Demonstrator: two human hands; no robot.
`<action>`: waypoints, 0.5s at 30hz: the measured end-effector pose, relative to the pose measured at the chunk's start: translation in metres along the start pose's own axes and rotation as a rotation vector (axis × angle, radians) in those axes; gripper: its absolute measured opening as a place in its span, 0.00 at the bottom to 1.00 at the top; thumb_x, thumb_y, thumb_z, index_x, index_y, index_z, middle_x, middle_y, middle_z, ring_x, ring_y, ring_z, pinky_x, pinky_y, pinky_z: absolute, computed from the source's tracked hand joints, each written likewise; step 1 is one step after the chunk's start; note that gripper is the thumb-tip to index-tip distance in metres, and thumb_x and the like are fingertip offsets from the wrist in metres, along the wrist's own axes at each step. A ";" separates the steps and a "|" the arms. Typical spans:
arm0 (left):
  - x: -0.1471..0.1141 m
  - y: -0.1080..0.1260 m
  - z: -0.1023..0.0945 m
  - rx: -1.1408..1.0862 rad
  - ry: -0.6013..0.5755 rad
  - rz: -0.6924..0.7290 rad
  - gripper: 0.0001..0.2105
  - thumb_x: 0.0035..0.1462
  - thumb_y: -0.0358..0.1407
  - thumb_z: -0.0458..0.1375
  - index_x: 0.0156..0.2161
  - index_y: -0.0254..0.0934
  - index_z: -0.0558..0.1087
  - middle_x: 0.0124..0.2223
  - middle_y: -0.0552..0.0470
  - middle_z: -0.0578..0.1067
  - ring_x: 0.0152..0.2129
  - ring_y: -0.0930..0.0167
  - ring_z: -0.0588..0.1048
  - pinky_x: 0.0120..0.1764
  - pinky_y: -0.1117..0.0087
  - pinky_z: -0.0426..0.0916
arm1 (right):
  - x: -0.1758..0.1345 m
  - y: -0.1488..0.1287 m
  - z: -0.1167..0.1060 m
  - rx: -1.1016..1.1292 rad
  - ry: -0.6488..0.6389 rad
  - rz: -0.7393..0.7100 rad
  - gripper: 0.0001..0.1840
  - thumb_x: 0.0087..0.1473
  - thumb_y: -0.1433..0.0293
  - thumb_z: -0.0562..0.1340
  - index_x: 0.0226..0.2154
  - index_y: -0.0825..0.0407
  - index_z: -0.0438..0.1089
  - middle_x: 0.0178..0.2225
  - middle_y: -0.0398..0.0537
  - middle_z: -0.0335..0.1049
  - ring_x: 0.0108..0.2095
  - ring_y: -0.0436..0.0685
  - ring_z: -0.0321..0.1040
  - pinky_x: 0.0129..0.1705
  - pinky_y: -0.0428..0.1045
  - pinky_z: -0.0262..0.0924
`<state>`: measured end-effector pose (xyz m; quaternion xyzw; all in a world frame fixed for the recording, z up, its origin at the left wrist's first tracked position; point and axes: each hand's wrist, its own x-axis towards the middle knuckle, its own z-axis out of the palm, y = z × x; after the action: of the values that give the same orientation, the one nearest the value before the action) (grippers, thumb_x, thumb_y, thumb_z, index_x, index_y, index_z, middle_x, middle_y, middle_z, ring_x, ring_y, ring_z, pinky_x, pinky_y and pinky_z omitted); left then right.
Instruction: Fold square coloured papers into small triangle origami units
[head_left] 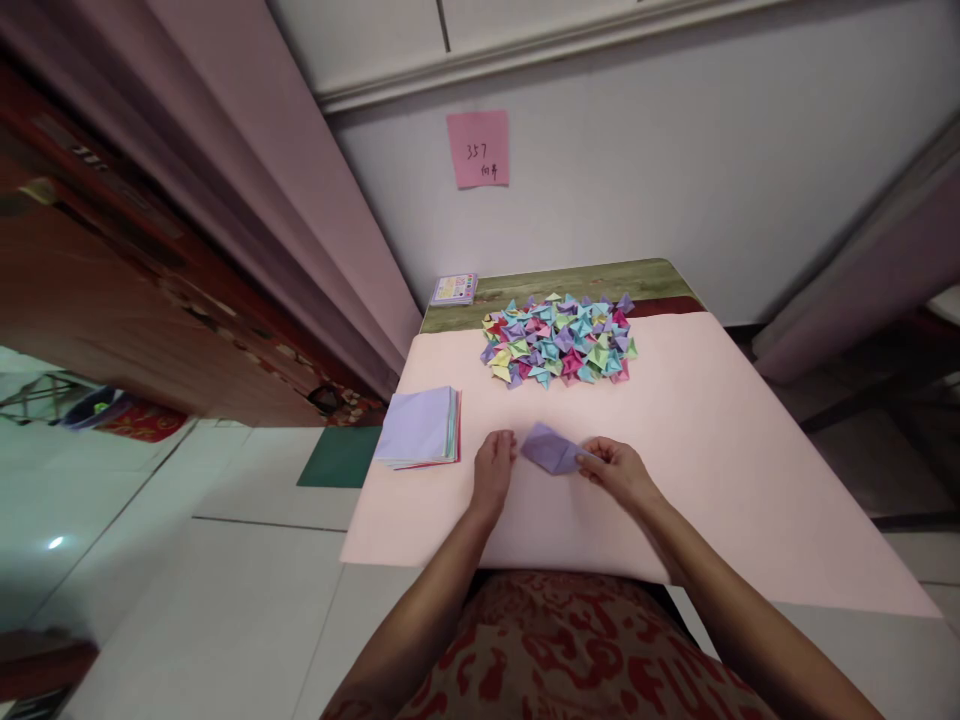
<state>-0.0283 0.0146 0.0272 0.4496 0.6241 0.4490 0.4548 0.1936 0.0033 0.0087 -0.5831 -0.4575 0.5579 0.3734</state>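
Note:
A partly folded sheet of purple origami paper (550, 449) is raised over the pink-covered table, its right corner pinched in the fingers of my right hand (616, 470). Just left of the paper is my left hand (495, 465), its fingers held close together and bent; a small gap seems to part them from the paper, and whether anything sits in them is hidden. Farther left lies a stack of square paper (420, 425), lilac on top with other colours at its edges. Beyond my hands is a heap of small folded paper pieces (559, 342) in many colours.
The pink cloth (720, 450) covers most of the table (645, 277), whose green wood-patterned back edge shows. A small pack of printed cards (454, 289) lies at the back left. A pink note (478, 149) hangs on the wall. Curtains (330, 180) flank the left side.

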 end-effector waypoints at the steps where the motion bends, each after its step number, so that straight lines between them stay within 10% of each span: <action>1: 0.000 0.002 0.000 -0.048 -0.007 -0.038 0.20 0.60 0.51 0.51 0.40 0.35 0.73 0.38 0.46 0.76 0.30 0.72 0.73 0.33 0.71 0.68 | 0.000 -0.001 -0.001 0.091 -0.025 0.013 0.18 0.42 0.55 0.68 0.26 0.52 0.69 0.19 0.41 0.69 0.20 0.50 0.64 0.22 0.44 0.55; 9: -0.017 0.020 0.025 -0.389 -0.178 -0.311 0.24 0.47 0.51 0.65 0.39 0.32 0.71 0.36 0.43 0.78 0.26 0.70 0.77 0.32 0.68 0.73 | -0.012 -0.025 0.010 0.462 0.107 0.038 0.24 0.35 0.55 0.74 0.29 0.53 0.70 0.24 0.44 0.72 0.24 0.51 0.70 0.27 0.46 0.64; 15: -0.026 0.038 0.036 -0.400 -0.235 -0.176 0.20 0.41 0.44 0.69 0.36 0.32 0.74 0.31 0.48 0.78 0.24 0.71 0.76 0.25 0.72 0.69 | -0.029 -0.035 0.030 0.438 0.062 -0.033 0.22 0.40 0.52 0.71 0.30 0.52 0.71 0.29 0.46 0.74 0.29 0.53 0.71 0.33 0.48 0.67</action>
<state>0.0175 0.0022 0.0617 0.3439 0.5023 0.4667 0.6415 0.1608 -0.0161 0.0483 -0.4973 -0.3235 0.6195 0.5141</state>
